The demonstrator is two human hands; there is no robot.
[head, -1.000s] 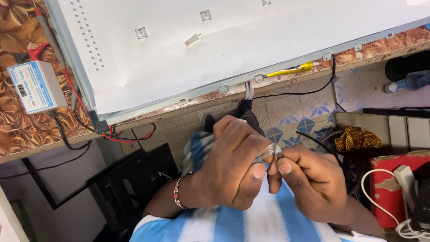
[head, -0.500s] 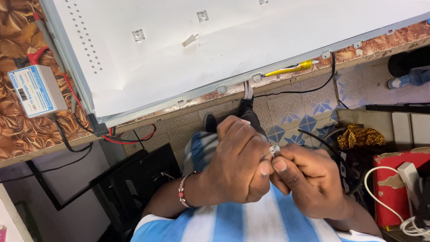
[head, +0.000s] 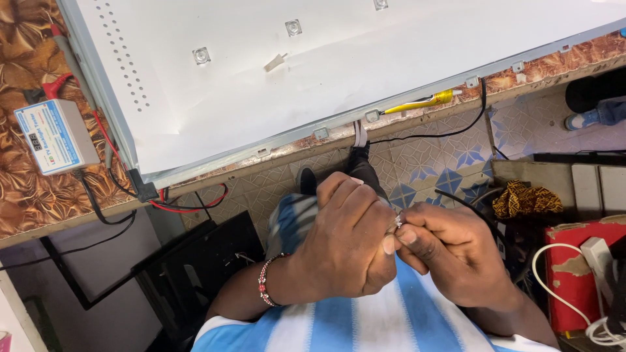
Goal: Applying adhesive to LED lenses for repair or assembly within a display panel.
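Observation:
My left hand [head: 345,244] and my right hand [head: 453,251] meet in front of my chest, fingertips pinched together on a tiny shiny part [head: 397,223]. The part is mostly hidden by my fingers, so its shape is unclear. A beaded bracelet [head: 263,285] sits on my left wrist. Above my hands, on the patterned table, lies a large white flat panel [head: 339,72] in a grey metal frame, with small square lens pieces [head: 201,55] on its surface.
A small white-and-blue box-shaped tester [head: 54,135] with red and black leads [head: 189,205] lies at the table's left. A yellow-handled tool [head: 420,102] rests by the panel's edge. Below are a tiled floor, a black frame [head: 189,267], a red box [head: 580,274] and white cables.
My joined hands have stayed pinched together and shifted slightly; the view has drifted a little. The panel and tester have not moved.

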